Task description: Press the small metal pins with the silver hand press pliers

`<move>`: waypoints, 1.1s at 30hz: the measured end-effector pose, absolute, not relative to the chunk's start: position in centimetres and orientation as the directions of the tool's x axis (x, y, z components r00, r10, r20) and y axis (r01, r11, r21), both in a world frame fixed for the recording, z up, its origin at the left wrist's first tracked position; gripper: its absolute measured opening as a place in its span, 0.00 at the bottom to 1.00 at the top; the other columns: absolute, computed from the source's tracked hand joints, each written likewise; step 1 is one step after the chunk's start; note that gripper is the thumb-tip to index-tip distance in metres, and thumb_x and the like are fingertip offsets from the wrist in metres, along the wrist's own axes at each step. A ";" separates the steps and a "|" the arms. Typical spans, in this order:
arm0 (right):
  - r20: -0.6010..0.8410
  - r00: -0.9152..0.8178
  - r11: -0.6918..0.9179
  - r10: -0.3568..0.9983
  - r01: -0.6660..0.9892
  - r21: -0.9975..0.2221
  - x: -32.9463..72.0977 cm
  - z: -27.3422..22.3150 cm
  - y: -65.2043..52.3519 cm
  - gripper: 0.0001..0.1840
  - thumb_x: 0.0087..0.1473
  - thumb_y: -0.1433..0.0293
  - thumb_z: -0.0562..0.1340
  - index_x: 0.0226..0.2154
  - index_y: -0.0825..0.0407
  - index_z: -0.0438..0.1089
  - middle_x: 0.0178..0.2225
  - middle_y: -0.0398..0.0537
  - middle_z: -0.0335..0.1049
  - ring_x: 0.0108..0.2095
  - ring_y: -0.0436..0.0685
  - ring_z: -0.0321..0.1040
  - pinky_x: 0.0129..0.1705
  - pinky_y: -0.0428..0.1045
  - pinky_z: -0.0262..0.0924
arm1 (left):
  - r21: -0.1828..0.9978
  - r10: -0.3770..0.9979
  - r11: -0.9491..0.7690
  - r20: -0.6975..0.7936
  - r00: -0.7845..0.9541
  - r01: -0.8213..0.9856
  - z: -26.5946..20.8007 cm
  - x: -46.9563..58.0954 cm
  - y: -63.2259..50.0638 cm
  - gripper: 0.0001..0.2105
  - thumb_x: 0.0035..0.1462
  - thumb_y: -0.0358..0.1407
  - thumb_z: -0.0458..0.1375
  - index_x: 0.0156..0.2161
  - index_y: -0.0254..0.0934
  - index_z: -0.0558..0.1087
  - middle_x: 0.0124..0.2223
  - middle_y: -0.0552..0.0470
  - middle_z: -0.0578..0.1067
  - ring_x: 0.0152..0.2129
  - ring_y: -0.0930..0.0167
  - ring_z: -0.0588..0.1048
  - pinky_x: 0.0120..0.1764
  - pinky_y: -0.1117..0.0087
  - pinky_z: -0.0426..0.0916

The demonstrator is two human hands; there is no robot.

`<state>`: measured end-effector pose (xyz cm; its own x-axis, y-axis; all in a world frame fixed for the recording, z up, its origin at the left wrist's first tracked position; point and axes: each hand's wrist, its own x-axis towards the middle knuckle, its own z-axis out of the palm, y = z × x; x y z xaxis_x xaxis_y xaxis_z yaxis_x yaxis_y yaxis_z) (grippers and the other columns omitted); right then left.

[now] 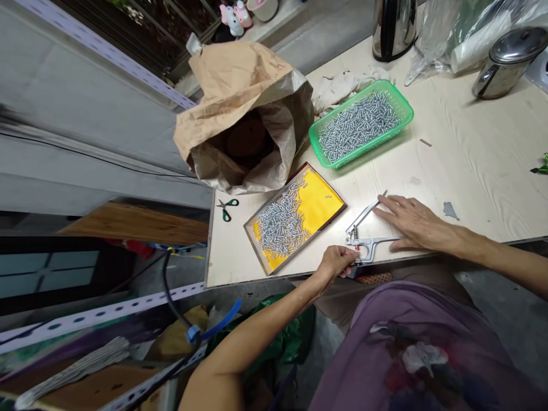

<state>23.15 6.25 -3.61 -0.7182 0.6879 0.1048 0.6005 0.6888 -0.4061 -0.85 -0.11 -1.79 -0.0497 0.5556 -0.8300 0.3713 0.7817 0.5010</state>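
Note:
A silver lever-type hand press (pixel 371 245) with a spring and a small red part sits at the table's front edge. My left hand (pixel 337 261) is closed in a pinch at its jaw end; whatever is between the fingertips is too small to make out. My right hand (pixel 413 221) has its fingers stretched apart, fingertips at the end of the raised lever (pixel 366 214) and thumb by the lower arm. Left of the press lies a shallow tray (pixel 327 224) with a yellow bottom, partly covered by many small silver metal pins (pixel 282 222).
Behind the tray stands an open brown paper sack (pixel 244 74). A green basket (pixel 359 158) full of similar metal pieces is beside it. Green-handled scissors (pixel 228 209) lie near the left edge. A kettle (pixel 394 28), a lidded metal cup (pixel 499 71) and plastic bags stand farther back.

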 end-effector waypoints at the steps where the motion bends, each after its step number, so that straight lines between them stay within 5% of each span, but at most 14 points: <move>1: 0.114 -0.722 0.693 0.683 0.590 -0.414 23.1 -3.9 7.0 0.41 0.46 0.48 0.67 0.57 0.49 0.62 0.59 0.62 0.60 0.58 0.73 0.54 0.50 0.63 0.56 | 0.500 0.556 0.786 -0.829 -0.063 0.364 -1.7 -0.8 -0.2 0.11 0.48 0.38 0.67 0.25 0.32 0.72 0.17 0.60 0.67 0.09 0.82 0.62 0.13 0.82 0.52; 9: 0.102 -0.741 0.706 0.664 0.577 -0.411 22.0 -5.0 9.0 0.39 0.42 0.43 0.66 0.51 0.49 0.66 0.47 0.57 0.69 0.50 0.69 0.61 0.49 0.61 0.54 | 0.558 0.604 0.779 -0.791 -0.102 0.286 -1.7 -0.4 -1.1 0.11 0.48 0.39 0.67 0.27 0.31 0.73 0.17 0.61 0.66 0.09 0.83 0.61 0.12 0.83 0.53; 16: 0.021 -0.775 0.757 0.631 0.610 -0.234 21.9 -3.2 7.8 0.23 0.45 0.56 0.70 0.40 0.52 0.70 0.39 0.56 0.70 0.42 0.65 0.62 0.43 0.57 0.55 | 0.574 0.642 0.732 -0.761 -0.090 0.367 -2.2 -1.0 -1.6 0.14 0.51 0.43 0.64 0.29 0.32 0.73 0.19 0.59 0.66 0.11 0.80 0.62 0.15 0.79 0.57; 18: 0.004 -0.777 0.761 0.629 0.615 -0.207 21.7 -2.8 7.5 0.21 0.46 0.59 0.70 0.39 0.53 0.70 0.38 0.56 0.70 0.41 0.64 0.63 0.41 0.56 0.55 | 0.598 0.750 0.580 -0.657 -0.077 0.553 -2.0 -1.2 -1.8 0.13 0.55 0.43 0.62 0.29 0.33 0.73 0.22 0.56 0.69 0.16 0.76 0.68 0.20 0.76 0.63; 21: -0.026 -0.771 0.752 0.637 0.628 -0.199 21.5 -2.4 7.1 0.23 0.44 0.61 0.72 0.40 0.56 0.70 0.38 0.57 0.70 0.41 0.64 0.63 0.41 0.55 0.56 | 0.594 0.957 0.126 -0.282 0.059 0.795 -1.9 -0.7 -1.6 0.09 0.57 0.41 0.61 0.38 0.36 0.74 0.36 0.48 0.75 0.35 0.67 0.74 0.37 0.68 0.70; 24: -0.034 -0.757 0.738 0.652 0.645 -0.199 21.5 -2.3 6.8 0.23 0.44 0.63 0.72 0.41 0.57 0.69 0.39 0.58 0.70 0.41 0.64 0.63 0.40 0.55 0.57 | 0.506 0.947 -0.264 -0.025 0.320 0.821 -2.6 0.8 0.0 0.19 0.56 0.41 0.62 0.51 0.38 0.69 0.53 0.41 0.71 0.49 0.60 0.69 0.50 0.58 0.67; 28: -0.039 -0.763 0.739 0.645 0.635 -0.225 22.3 -2.2 6.8 0.29 0.43 0.61 0.72 0.46 0.56 0.67 0.41 0.57 0.69 0.42 0.64 0.63 0.41 0.54 0.60 | 0.404 0.834 -0.488 -0.046 0.550 0.774 -3.5 2.5 3.1 0.26 0.56 0.42 0.62 0.57 0.35 0.63 0.58 0.38 0.67 0.51 0.57 0.67 0.54 0.55 0.64; 33: -0.157 -0.713 0.692 0.684 0.701 -0.172 23.0 -1.2 6.9 0.30 0.42 0.61 0.72 0.46 0.57 0.68 0.42 0.58 0.69 0.43 0.64 0.63 0.41 0.54 0.62 | 0.250 0.805 -0.503 -0.211 0.554 0.827 -2.3 3.5 4.5 0.35 0.54 0.45 0.63 0.62 0.33 0.56 0.54 0.39 0.69 0.49 0.58 0.67 0.48 0.58 0.67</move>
<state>22.99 6.90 -1.20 -0.7129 0.6835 -0.1567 0.7012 0.6920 -0.1718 3.54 4.45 -2.32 0.5541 0.8054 -0.2106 0.8270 -0.5034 0.2504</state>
